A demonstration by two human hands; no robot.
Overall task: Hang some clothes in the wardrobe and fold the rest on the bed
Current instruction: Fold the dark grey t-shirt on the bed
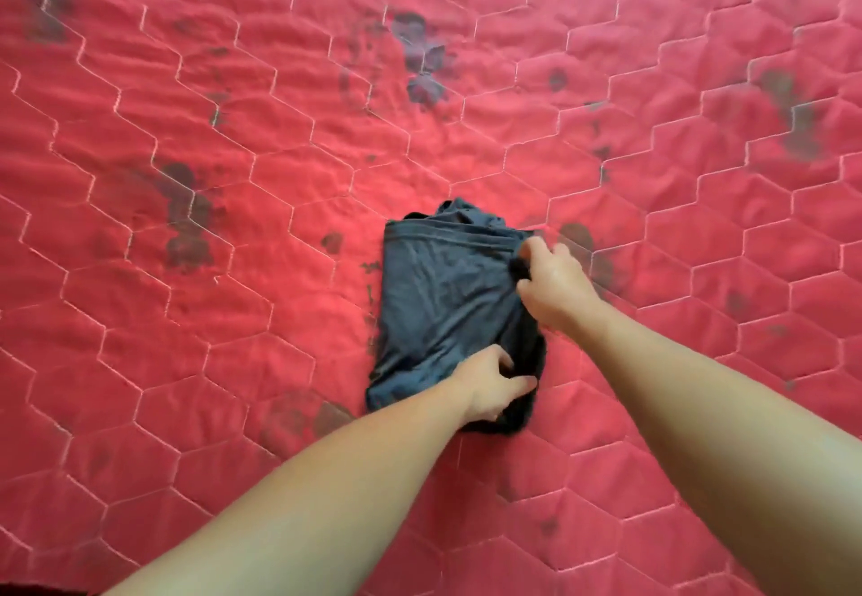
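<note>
Your left hand (494,385) and right hand (552,283) both pinch the right edge of the dark blue garment (438,297); tug unevenly and its folded layers could slide apart.

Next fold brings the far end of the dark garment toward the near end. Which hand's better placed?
Right, probably. The right hand pinches the dark garment at its right edge close to the far end; the left hand grips the near end on the red bedcover and can anchor it.
</note>
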